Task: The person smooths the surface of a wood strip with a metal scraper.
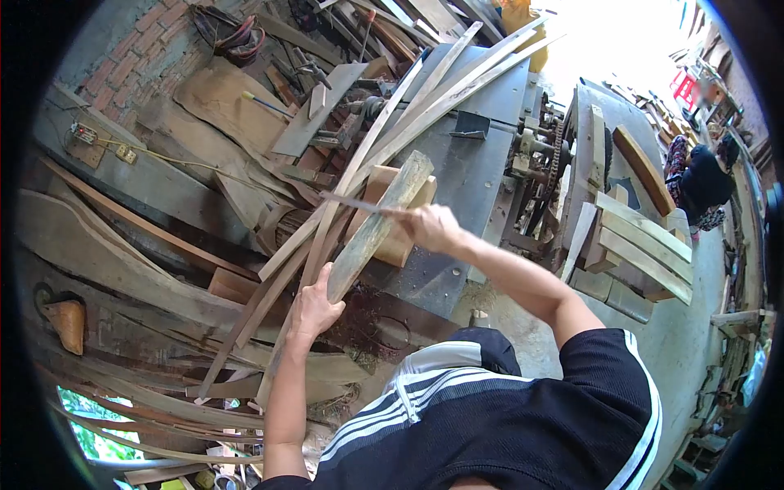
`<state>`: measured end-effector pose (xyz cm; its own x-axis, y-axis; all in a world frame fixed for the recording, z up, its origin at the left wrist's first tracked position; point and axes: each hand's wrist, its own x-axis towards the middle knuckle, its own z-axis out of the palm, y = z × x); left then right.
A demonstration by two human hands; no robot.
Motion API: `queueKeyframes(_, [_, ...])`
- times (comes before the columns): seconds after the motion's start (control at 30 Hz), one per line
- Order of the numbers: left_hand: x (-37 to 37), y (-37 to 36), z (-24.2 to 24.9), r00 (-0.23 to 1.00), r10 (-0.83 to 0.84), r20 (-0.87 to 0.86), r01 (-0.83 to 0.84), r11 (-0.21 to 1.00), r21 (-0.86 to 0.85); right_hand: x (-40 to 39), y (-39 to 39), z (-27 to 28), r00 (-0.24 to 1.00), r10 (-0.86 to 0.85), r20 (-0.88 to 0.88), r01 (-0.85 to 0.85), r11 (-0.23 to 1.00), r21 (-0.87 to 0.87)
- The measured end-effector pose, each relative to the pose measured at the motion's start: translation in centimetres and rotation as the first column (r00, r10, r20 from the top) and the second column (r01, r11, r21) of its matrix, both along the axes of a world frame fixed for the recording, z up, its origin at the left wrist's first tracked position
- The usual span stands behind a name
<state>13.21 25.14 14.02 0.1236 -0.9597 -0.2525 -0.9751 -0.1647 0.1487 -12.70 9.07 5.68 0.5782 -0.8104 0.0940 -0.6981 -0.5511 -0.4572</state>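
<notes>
My left hand [317, 309] is closed around the lower end of a rough, weathered wooden plank [382, 217], thumb along its side. The plank slants up and away over lighter wooden blocks [394, 249] on the dark metal machine table. My right hand [431, 227] is closed on the handle of a knife [349, 201]; its long, narrow blade lies across the plank's upper half and points left. The handle is mostly hidden in my fist. Long thin wooden strips [445, 106] run diagonally just left of the plank.
The metal machine table [476, 184] stretches beyond my hands, with exposed gears [555, 147] on its right. Stacked boards [645, 249] rest on a second bench. A person [704, 184] is at the far right. Curved planks [106, 253] and scrap wood crowd the left.
</notes>
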Motion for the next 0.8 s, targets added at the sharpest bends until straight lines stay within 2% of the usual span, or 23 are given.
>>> queueKeyframes(0.07, [-0.2,0.7,-0.3,1.000,0.000,-0.017,0.001,1.000,0.008,-1.8,-4.6,-3.2,0.976,-0.220,-0.002,0.215,0.956,-0.200])
queueKeyframes(0.1, [-0.3,0.6,-0.3,1.000,-0.012,-0.014,0.012,1.000,-0.004,-2.5,-5.7,-1.0,0.943,-0.333,0.026,0.334,0.941,-0.055])
queueKeyframes(0.13, [-0.2,0.3,-0.2,1.000,-0.019,-0.008,0.019,1.000,-0.023,-3.0,-6.9,-1.6,0.920,-0.365,0.140,0.379,0.921,-0.093])
queueKeyframes(0.2, [-0.2,0.6,-0.4,1.000,-0.025,0.004,0.025,0.999,-0.039,-2.0,-7.4,-2.6,0.904,-0.394,0.168,0.407,0.912,-0.049])
queueKeyframes(0.27, [-0.6,0.3,-0.7,0.999,-0.043,0.030,0.045,0.996,-0.073,-0.9,-5.7,-2.8,0.939,-0.339,0.051,0.341,0.938,-0.058])
queueKeyframes(0.3, [-1.0,0.3,-0.1,1.000,-0.020,0.019,0.021,0.999,-0.036,-0.7,-3.3,-1.7,0.954,-0.262,0.147,0.285,0.944,-0.167])
queueKeyframes(0.4, [-0.9,0.7,-0.7,0.999,-0.021,-0.035,0.019,0.998,-0.064,-2.0,-4.6,-1.8,0.952,-0.200,0.232,0.232,0.965,-0.120])
queueKeyframes(0.47, [-1.7,0.3,-0.8,0.994,0.008,-0.111,-0.012,0.999,-0.031,-1.4,-6.6,-2.4,0.894,-0.365,0.262,0.393,0.917,-0.063])
queueKeyframes(0.53, [-2.4,-0.1,0.0,1.000,0.000,0.014,0.000,0.999,-0.049,-1.2,-6.7,-2.2,0.872,-0.427,0.239,0.450,0.891,-0.050])
queueKeyframes(0.6, [-1.6,0.4,0.2,1.000,0.010,-0.017,-0.010,1.000,-0.013,-1.3,-4.8,-2.5,0.902,-0.379,0.207,0.407,0.906,-0.117])
queueKeyframes(0.63, [-1.3,0.5,0.1,0.999,0.020,-0.026,-0.020,1.000,-0.004,-1.2,-4.1,-4.5,0.924,-0.286,0.253,0.347,0.905,-0.247])
queueKeyframes(0.7, [-0.6,0.6,-0.9,0.999,0.035,-0.039,-0.034,0.999,0.007,-1.8,-2.2,-2.4,0.965,-0.222,0.139,0.249,0.944,-0.219])
queueKeyframes(0.73, [-0.4,0.6,-1.7,0.999,0.010,-0.048,-0.012,0.999,-0.046,-2.3,-2.2,-1.7,0.977,-0.202,0.066,0.211,0.957,-0.200])
queueKeyframes(0.8, [-1.0,1.5,-2.2,0.998,-0.017,-0.067,0.012,0.998,-0.068,-2.7,-4.2,-2.2,0.959,-0.254,0.126,0.279,0.928,-0.248])
